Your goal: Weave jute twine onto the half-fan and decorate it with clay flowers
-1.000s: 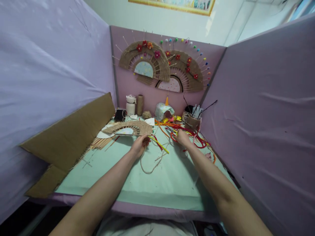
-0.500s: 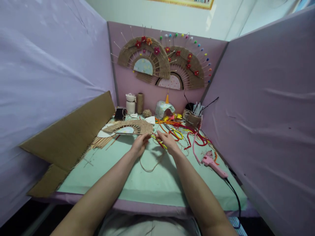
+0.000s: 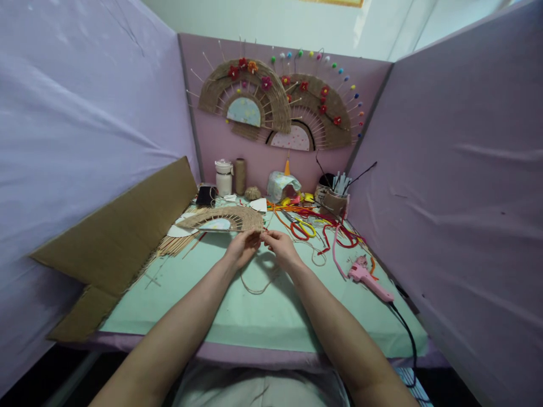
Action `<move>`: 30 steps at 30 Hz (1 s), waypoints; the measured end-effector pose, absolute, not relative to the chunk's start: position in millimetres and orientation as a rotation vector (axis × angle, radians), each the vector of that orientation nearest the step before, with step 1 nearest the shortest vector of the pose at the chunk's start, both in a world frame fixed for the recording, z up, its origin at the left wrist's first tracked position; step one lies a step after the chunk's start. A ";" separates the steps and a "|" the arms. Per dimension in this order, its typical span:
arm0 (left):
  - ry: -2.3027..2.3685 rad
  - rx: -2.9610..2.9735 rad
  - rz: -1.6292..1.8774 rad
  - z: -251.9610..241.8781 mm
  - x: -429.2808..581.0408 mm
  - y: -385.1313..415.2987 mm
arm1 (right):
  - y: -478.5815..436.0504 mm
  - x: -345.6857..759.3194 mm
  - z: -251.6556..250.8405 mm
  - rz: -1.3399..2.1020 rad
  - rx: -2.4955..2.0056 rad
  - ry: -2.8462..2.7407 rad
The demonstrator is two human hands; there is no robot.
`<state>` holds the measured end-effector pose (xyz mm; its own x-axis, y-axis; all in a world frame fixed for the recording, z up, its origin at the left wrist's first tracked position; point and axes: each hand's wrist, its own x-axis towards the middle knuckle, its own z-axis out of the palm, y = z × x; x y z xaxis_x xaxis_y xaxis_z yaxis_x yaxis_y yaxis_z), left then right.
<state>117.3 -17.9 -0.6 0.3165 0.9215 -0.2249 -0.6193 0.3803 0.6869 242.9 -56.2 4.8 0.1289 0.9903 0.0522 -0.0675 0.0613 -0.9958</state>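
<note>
A half-round woven twine fan [image 3: 250, 217] with a pale blue centre is held slightly raised over the table, tilted. My left hand [image 3: 244, 249] is closed on its right end, thumb and fingers at the edge. My right hand [image 3: 280, 249] pinches right beside it, at the fan's corner, its fingertips nearly touching the left ones. What they grip is tiny and partly hidden; it looks like the end of the twine. A loose loop of twine [image 3: 257, 292] droops below both hands onto the green cloth. Scissors [image 3: 309, 230] with yellow and orange handles lie beyond my right hand.
A pink glue gun [image 3: 369, 281] with a black cord lies right. Red pipe cleaners [image 3: 348, 243] spread behind it. Thin sticks [image 3: 173, 246] and a cardboard sheet [image 3: 123, 226] are left. A white jar [image 3: 224, 178], twine spool [image 3: 240, 176] and cup [image 3: 333, 202] of glue sticks stand behind.
My right hand has moved left, closing the gap to my left hand at the fan's corner. The left hand and fan stay nearly in place. The view has shifted slightly.
</note>
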 end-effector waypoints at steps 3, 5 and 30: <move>0.661 0.502 1.069 3.0 116.1 -17.3 | -56.2 241.4 2.3 1.090 -1.209 -1.128; 0.672 0.480 1.055 5.1 115.7 -16.7 | -55.1 241.3 -0.1 1.071 -1.209 -1.156; 0.680 0.452 0.884 7.3 110.0 -20.0 | -56.2 252.7 -4.3 0.310 -1.275 -1.607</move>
<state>110.0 -20.0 7.3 0.4496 0.8216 -0.3505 -0.5497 0.5638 0.6164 252.7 -56.2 -4.3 0.0770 0.8368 0.5421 0.5751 0.4069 -0.7097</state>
